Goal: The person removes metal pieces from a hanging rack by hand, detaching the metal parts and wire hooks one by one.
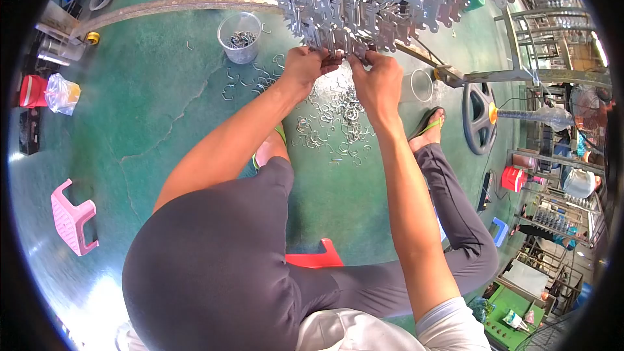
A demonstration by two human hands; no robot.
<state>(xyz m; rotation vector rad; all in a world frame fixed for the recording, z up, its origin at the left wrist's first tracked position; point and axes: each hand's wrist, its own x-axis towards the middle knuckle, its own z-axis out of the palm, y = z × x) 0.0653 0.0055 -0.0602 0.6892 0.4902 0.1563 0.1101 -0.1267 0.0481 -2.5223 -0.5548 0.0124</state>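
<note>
A dense cluster of stamped silver metal brackets (364, 10) hangs from a rack at the top of the view. At its lower edge my left hand (307, 70) has its fingers curled in a pinch on the bottom of a bracket. Close beside it on the right, my right hand (378, 84) pinches the lower end of a bracket between thumb and fingers. Any small piece between the fingertips is hidden. Below my hands, many loose metal hooks (348, 114) lie scattered on the green floor.
A clear tub of hooks (240, 39) stands left of my hands; another clear tub (416, 86) is at the right. A curved rusty bar (188, 3) runs leftward. Around me are a black handwheel (478, 118), a pink stool (73, 218) and a red stool (318, 257).
</note>
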